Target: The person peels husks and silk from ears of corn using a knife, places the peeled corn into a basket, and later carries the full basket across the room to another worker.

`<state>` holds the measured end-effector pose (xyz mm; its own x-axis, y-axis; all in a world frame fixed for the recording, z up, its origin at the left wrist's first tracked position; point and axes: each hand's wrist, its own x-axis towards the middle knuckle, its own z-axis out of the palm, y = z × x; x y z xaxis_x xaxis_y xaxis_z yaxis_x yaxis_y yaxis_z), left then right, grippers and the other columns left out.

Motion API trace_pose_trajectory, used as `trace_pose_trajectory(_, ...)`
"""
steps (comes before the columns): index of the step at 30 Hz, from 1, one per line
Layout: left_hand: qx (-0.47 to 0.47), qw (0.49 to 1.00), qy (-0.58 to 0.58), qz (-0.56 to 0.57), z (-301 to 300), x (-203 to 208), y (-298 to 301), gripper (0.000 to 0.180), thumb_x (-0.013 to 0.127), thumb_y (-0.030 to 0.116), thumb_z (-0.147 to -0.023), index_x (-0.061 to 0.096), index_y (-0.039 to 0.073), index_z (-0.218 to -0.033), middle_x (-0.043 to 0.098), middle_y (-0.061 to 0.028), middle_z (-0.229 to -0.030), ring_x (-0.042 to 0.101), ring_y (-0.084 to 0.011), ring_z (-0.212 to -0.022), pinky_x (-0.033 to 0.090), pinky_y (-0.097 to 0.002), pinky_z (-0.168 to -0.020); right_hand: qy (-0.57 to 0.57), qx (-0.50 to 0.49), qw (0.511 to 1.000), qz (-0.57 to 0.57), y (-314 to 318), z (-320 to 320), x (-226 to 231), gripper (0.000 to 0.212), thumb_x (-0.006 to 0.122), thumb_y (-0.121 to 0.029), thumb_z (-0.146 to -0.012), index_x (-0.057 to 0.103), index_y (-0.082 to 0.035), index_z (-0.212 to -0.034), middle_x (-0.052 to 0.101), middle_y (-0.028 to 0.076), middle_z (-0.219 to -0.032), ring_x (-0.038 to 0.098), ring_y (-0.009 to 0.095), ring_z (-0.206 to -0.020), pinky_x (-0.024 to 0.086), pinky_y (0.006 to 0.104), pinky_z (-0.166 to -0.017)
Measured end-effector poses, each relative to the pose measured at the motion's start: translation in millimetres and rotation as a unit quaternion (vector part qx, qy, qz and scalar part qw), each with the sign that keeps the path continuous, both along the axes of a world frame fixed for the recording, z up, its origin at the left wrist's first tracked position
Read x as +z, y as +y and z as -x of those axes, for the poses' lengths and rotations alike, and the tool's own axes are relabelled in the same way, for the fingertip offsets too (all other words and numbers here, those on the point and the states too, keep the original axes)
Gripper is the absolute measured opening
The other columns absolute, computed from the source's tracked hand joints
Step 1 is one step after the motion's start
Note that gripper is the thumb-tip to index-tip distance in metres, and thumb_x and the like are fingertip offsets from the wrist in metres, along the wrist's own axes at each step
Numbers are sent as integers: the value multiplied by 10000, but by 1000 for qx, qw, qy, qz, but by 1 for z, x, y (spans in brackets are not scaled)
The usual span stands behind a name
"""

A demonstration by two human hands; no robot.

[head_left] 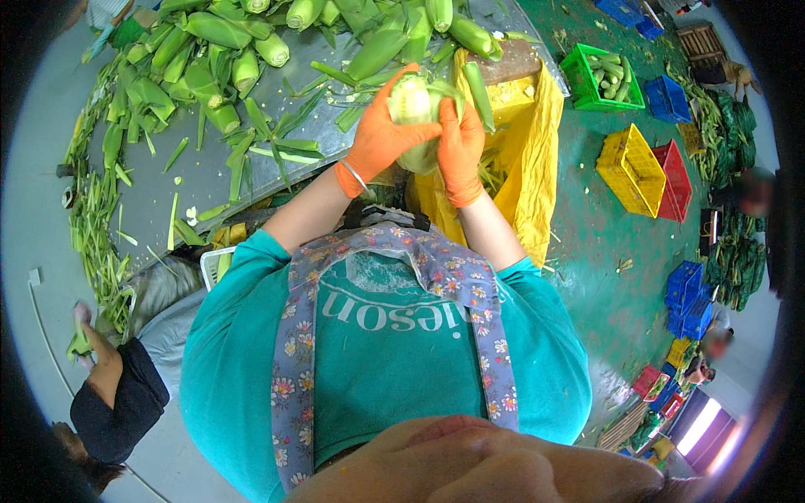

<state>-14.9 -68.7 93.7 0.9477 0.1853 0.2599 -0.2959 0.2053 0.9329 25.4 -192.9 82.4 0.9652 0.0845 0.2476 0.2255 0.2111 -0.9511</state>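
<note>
An ear of corn [411,99] with a pale stalk end and light green husk is held up over the near edge of the metal table [197,172]. My left hand [377,138], in an orange glove, is wrapped round its left side with the thumb across it. At its right side my right hand [460,155], also gloved, has its fingers closed on the husk. One husk leaf [446,89] sticks out above the right fingers. Unpeeled ears [216,32] are heaped at the far side of the table. Torn husk leaves [293,149] lie scattered nearer to me.
A yellow sack [543,142] hangs open just right of my hands, with husks inside. On the green floor stand a green crate [579,80] of ears, a yellow crate [627,172] and a red crate [677,180]. Another person [117,402] works at the left.
</note>
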Motion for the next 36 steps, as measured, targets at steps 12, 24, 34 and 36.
trace_pose_trajectory(12, 120, 965, 61, 225, -16, 4, 67, 380, 625, 296, -980, 652, -20, -1188, 690, -123, -1096, 656, -212, -1017, 506, -357, -928, 109, -117, 985, 65, -119, -52, -43, 452, 477, -310, -1051, 513, 42, -1333, 637, 119, -1210, 634, 226, -1065, 506, 367, -938)
trace_pose_trajectory(24, 78, 993, 88, 27, -11, -12, 33, 331, 563, 273, -983, 659, 8, -1155, 687, -73, -1002, 648, -159, -919, 503, -312, -855, -72, -111, 951, 279, -82, -40, -12, 379, 409, -282, -1055, 667, -18, -1135, 678, 48, -1000, 603, 145, -914, 477, 299, -829)
trace_pose_trajectory(34, 292, 918, 2, -270, 2, 1, 122, 247, 575, 213, -963, 705, 88, -1131, 616, -82, -1062, 613, -190, -986, 489, -325, -855, 93, -213, 886, 401, -250, -75, -112, 459, 616, -339, -947, 631, 32, -1219, 662, 166, -1164, 649, 299, -1044, 490, 389, -949)
trace_pose_trajectory(36, 227, 972, 51, -22, -2, 3, 93, 170, 661, 151, -903, 717, 79, -1047, 624, -66, -988, 617, -152, -866, 489, -285, -797, -62, -179, 876, 444, -187, -63, -73, 495, 691, -306, -904, 617, 6, -1280, 659, 172, -1188, 631, 298, -1080, 474, 365, -970)
